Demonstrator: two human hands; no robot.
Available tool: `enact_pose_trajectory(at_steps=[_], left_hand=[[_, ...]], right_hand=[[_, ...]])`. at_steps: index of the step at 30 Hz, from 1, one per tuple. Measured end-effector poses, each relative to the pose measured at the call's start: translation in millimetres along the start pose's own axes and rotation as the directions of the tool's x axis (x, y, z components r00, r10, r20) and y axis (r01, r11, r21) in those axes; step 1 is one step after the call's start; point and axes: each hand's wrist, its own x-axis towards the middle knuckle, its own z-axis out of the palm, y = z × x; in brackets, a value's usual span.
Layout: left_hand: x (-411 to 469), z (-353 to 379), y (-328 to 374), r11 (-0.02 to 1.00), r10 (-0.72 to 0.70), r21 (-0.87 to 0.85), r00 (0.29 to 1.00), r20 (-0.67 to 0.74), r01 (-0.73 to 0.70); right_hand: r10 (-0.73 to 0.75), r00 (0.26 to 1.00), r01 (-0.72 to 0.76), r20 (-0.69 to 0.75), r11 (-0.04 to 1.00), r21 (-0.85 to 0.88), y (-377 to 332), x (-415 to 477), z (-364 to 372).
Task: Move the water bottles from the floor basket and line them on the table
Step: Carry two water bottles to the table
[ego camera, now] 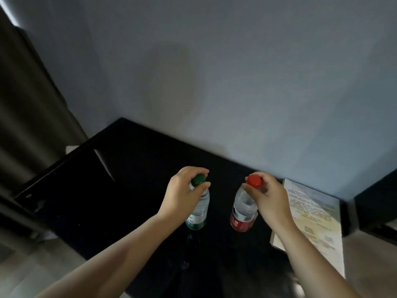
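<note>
Forearms (120,254) extended forward, side by side. Left grip (182,190) curled round neck of green-capped bottle (198,209), right grip (268,194) pinching neck of red-capped bottle (243,211); both upright on black bench (129,168), apart. Printed sheet (311,211) at bench's right edge

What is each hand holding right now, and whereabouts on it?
The left hand pinches the green-capped bottle at its top, around the cap and neck. The right hand pinches the red-capped bottle the same way. Both bottles are upright.

bottle labels (238,221) blurred, printed sheet (311,211) illegible
</note>
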Motion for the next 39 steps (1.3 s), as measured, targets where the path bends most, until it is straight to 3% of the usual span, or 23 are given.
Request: enact_pose_trajectory(at_steps=[13,22,28,33,36,39], left_hand=[[81,35,-68,0.998,0.042,0.042,0.957,0.286,-0.056],[87,36,-83,0.988,0.088,0.085,0.930,0.357,-0.127],[90,34,-82,0.966,0.144,0.133,0.891,0.431,-0.220],[94,28,-62,0.894,0.112,0.299,0.813,0.571,-0.333],[88,21,-38,0.798,0.198,0.358,0.773,0.603,-0.484],[66,17,-13,0.783,0.297,0.288,0.739,0.605,-0.551]], right_hand=[[0.182,0.974,-0.206,-0.138,0.960,-0.188,42,43,40],[0.251,0.953,-0.298,-0.171,0.884,-0.361,48,44,38],[0.420,0.890,-0.457,-0.179,0.823,-0.337,36,20,39],[0.474,0.859,-0.489,-0.192,0.653,-0.578,29,-41,25],[0.506,0.833,-0.528,-0.224,0.606,-0.595,23,-78,11],[0.512,0.823,-0.550,-0.246,0.607,-0.574,18,-115,-5]])
